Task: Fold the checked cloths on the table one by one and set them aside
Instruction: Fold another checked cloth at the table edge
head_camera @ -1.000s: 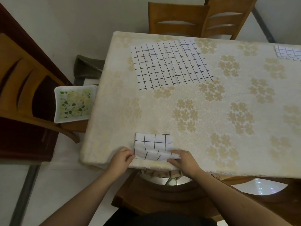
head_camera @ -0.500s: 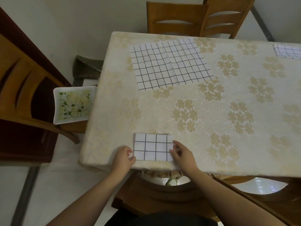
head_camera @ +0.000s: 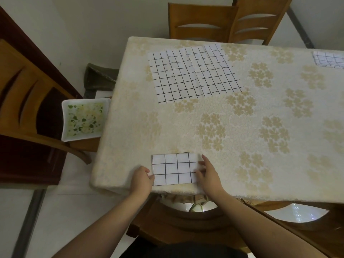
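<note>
Folded checked cloth (head_camera: 174, 169) lies at the bench's (head_camera: 214, 127) near edge. Left hand (head_camera: 141, 180) pinches its left edge; right hand (head_camera: 207, 174), fingers extended, presses the right edge. Advice: square the edges, flatten, then move aside. Unfolded cloth (head_camera: 193, 72) lies far-centre; another folded cloth (head_camera: 328, 59) far right. Floral tablecloth; wooden chairs (head_camera: 229, 23) around.

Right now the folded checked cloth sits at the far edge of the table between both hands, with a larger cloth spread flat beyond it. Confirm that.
Not quite: the head view shows the folded checked cloth at the near edge of the table, not the far one. It does lie between the left hand and right hand, with the larger cloth spread flat beyond it.
</note>
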